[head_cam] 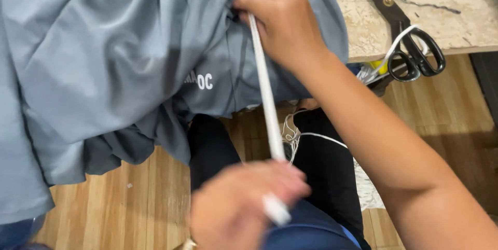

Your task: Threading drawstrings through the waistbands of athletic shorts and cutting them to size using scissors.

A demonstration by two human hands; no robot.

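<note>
Head view, looking down past the front edge of the surface [456, 1]. A grey-blue garment [104, 63] lies bunched over the surface's front edge and hangs down toward the wooden floor [129, 203]; white lettering shows on a lower fold. A white flat elastic band [267, 94] runs taut from the gathered hem of the garment, near the top of the view, straight down toward the viewer.

The right hand [282, 16] rests on the garment at the gathered hem, its fingers curled and pinching the fabric together with the upper end of the band; a ring shows on one finger. The left hand [244, 203], blurred and close to the camera, is closed in a loose fist around the lower end of the band, which sticks out white below the fingers.

A pair of black-handled scissors [410, 37] lies at the front edge of the surface, right of the right forearm, the handles jutting past the edge with a white cord looped through them. Loose white cord [311, 135] trails across the person's dark-clothed lap beneath.
</note>
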